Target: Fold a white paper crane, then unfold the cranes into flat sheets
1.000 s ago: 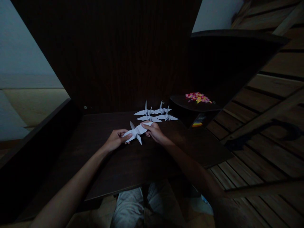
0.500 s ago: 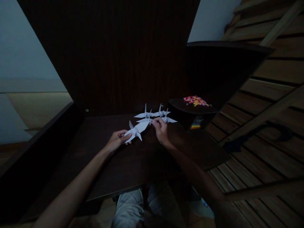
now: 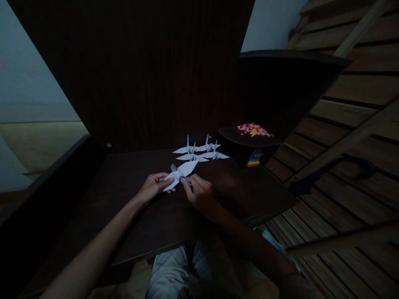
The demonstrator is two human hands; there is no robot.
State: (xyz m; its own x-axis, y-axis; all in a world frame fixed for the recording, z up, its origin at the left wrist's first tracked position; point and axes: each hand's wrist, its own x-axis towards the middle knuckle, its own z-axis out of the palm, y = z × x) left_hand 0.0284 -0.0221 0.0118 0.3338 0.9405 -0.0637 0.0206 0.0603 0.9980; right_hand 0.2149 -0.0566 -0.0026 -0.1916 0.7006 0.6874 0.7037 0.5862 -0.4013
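A white paper crane [image 3: 186, 167] is held above the dark desk. My left hand [image 3: 156, 184] pinches one of its wings between thumb and fingers. At the crane's near side, my right hand [image 3: 198, 190] has its thumb and forefinger closed on the pointed end that sticks out toward me; whether it is head or tail I cannot tell. Just beyond stand several more white cranes [image 3: 215, 155] in two close rows, wings spread and necks upright. Neither hand touches them.
A small rounded shelf [image 3: 224, 133] at the right carries a heap of pink, red and yellow bits [image 3: 254, 129]. Below it is a small box with a yellow edge [image 3: 253, 163]. A dark back panel [image 3: 149, 83] rises behind the desk [image 3: 131, 224]. Wooden slats [image 3: 346, 112] stand at the right.
My right hand has come back from the standing cranes to the held crane and grips its pointed end. My left hand keeps its hold on the wing. The view has shifted slightly.
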